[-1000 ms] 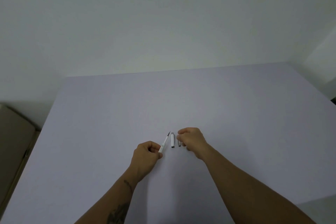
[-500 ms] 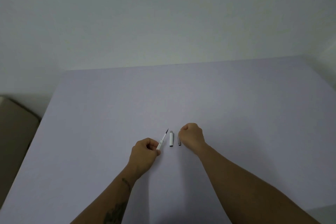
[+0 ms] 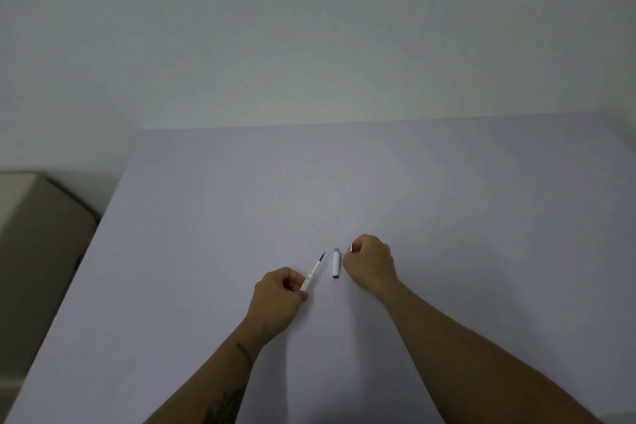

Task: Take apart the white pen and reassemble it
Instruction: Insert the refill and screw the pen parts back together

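My left hand (image 3: 279, 296) grips the white pen body (image 3: 312, 273) by its back end; its thin refill with a dark tip sticks out up and to the right. A short white pen cap (image 3: 336, 262) with a grey end lies on the table between my hands. My right hand (image 3: 370, 262) is closed just right of the cap, with a small grey pen piece (image 3: 352, 247) showing at its fingertips. Most of that piece is hidden by the fingers.
The work goes on over a pale lilac table (image 3: 344, 182) that runs back to a white wall. A beige box-like object (image 3: 38, 234) stands beyond the table's left edge.
My right hand has picked the small grey piece up off the table, where it lay right of the cap. My left hand stays on the pen body. The view shifted slightly.
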